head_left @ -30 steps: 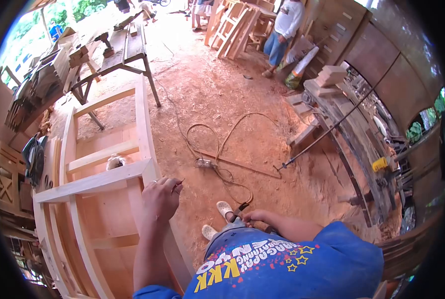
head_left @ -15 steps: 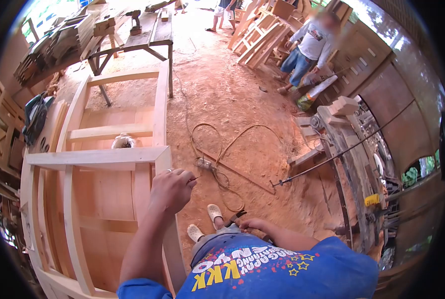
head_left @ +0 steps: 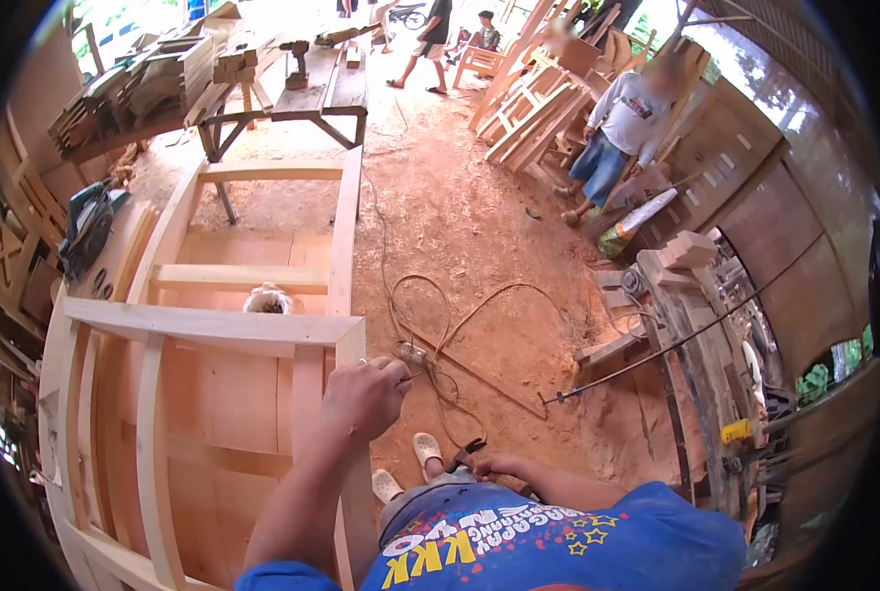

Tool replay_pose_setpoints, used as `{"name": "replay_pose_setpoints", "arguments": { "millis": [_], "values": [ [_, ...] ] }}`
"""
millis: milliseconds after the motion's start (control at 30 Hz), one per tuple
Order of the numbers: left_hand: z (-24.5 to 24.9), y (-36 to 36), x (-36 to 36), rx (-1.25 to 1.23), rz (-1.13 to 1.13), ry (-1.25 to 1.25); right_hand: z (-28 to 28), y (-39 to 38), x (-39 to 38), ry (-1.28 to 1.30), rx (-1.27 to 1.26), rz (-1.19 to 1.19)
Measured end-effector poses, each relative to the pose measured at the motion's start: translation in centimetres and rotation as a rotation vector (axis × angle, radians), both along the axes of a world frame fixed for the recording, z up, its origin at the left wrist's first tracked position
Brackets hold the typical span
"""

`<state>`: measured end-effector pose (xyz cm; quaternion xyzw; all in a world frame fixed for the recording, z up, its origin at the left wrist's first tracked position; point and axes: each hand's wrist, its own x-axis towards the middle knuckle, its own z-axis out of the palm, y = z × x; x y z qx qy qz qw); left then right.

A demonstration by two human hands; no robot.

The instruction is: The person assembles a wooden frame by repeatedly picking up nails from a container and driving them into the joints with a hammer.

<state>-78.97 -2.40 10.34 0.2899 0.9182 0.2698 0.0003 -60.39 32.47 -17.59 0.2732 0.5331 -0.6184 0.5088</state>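
My left hand (head_left: 366, 397) is closed beside the corner of a pale wooden frame (head_left: 213, 328); its fingertips are pinched together, and what they hold is too small to make out. Low in front of my blue shirt, my right hand (head_left: 499, 467) is wrapped round a hammer (head_left: 468, 452), whose dark claw head points up past the fingers. The frame has several rails and lies over wide wooden panels. A white roll or bag (head_left: 268, 298) rests by one of its crossbars.
A workbench (head_left: 307, 98) carries a drill (head_left: 297, 65). A cord (head_left: 504, 288) loops over the dusty floor (head_left: 460, 217). At the right are a long bar clamp (head_left: 647, 347) and a timber bench (head_left: 691, 335). One person (head_left: 627, 123) stands beyond; others are farther back.
The view has tilted up and shifted, so the frame and benches appear lower and farther right. A walking person shows more fully at the back. Both hands keep their closed shape.
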Motion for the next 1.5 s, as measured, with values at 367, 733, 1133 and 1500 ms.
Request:
{"name": "replay_pose_setpoints", "arguments": {
  "millis": [367, 733, 1133, 1500],
  "values": [
    [0.6, 0.5, 0.5, -0.021, 0.03, -0.013, -2.1, -1.6, -1.6, -0.135, -0.077, -0.265],
    [-0.2, 0.5, 0.4, -0.057, 0.052, -0.001, -4.0, -1.2, -1.3, -0.045, -0.024, -0.125],
    [-0.1, 0.0, 0.2, -0.053, 0.012, -0.017, -7.0, 1.1, -1.7, -0.003, -0.139, 0.086],
    [-0.6, 0.1, 0.1, -0.014, 0.014, 0.002, -5.3, 1.0, -1.2, 0.121, 0.067, 0.156]
  ]
}}
